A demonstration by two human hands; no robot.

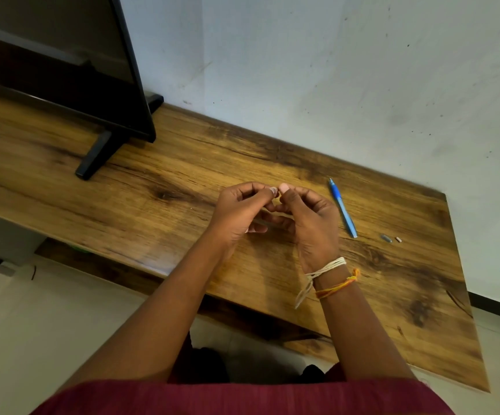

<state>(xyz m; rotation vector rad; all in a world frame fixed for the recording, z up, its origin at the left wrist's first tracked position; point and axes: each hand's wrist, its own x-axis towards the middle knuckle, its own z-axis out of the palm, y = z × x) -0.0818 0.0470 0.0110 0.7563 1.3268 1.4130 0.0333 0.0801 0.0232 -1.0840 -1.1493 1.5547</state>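
I see a black screen (63, 70) standing at the table's (183, 163) left end. Above mid-table the left hand (236, 211) and right hand (308, 223) meet at the fingertips, both pinching a tiny piece (278, 195) I cannot identify. Right of them lie a blue pen (343, 209), a grey bit (386, 238) and a white bit (398, 239).

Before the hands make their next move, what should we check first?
1. Hands over the table: the left hand and right hand are close together above it: ok.
2. Grip: the fingertips of both hands meet, but what they pinch is hidden: cannot tell.
3. Blue pen handy: it lies just right of the right hand, not touching it: ok.
4. Loose bits safe: the grey piece and white piece lie on the table beyond the pen, away from the front edge: ok.
5. Wrist threads out of the way: they hang at the right wrist, away from the fingertips: ok.
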